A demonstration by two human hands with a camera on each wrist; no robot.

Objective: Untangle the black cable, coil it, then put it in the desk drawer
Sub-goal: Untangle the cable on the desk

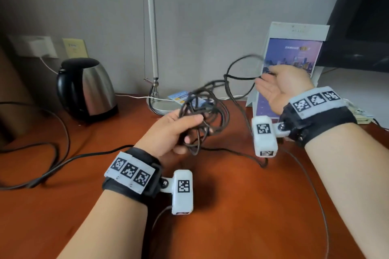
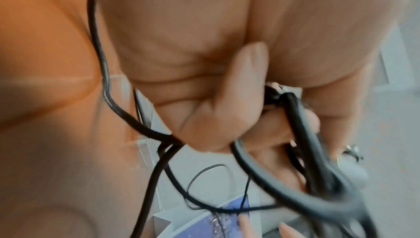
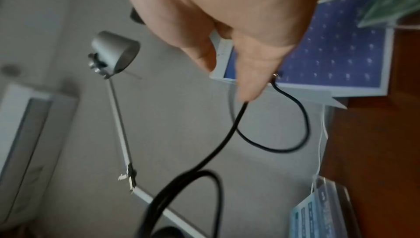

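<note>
Head view: left hand (image 1: 168, 132) grips the tangled bundle of thin black cable (image 1: 202, 109) above the reddish-brown wooden desk (image 1: 231, 206), while right hand (image 1: 280, 84), raised near the purple standing card (image 1: 294, 52), pinches one strand pulled sideways.

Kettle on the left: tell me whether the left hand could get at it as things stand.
Probably not freely: the left hand grips the tangled black cable. The desk between it and the kettle looks bare, so only the occupied grip hinders.
</note>
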